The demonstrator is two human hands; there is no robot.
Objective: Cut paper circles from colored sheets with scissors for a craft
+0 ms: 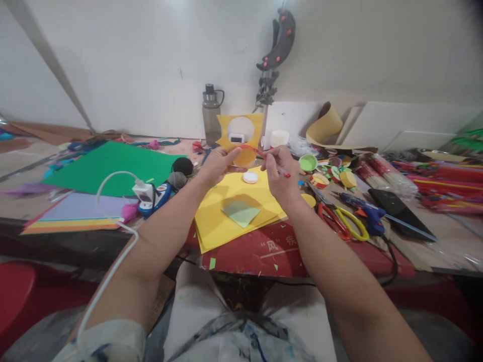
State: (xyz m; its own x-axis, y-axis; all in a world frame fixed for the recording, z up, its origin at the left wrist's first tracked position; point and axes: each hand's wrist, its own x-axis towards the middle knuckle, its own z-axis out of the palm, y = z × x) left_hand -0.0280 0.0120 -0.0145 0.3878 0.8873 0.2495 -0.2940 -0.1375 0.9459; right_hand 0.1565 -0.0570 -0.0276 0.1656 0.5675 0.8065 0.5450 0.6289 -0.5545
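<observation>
Between thumb and fingers, my left hand [223,163] grips a round yellow disc [245,157] with a red line along its upper edge. A slim red pen [285,174] is held in my right hand [279,168], its front end close to the disc's right edge; whether they touch I cannot tell. Below both hands lie yellow sheets [211,221], carrying a small white round lid [250,177] and a pale green paper piece [240,213]. Behind the disc stands a yellow paper [257,131] with a round hole and a small white device [236,138].
Scissors [352,224] and a blue glue gun [373,221] lie at right, near a black phone [400,213]. At left are a green sheet [113,168], stacked coloured paper [81,208] and a white cable [124,231]. A bottle [212,118] stands behind.
</observation>
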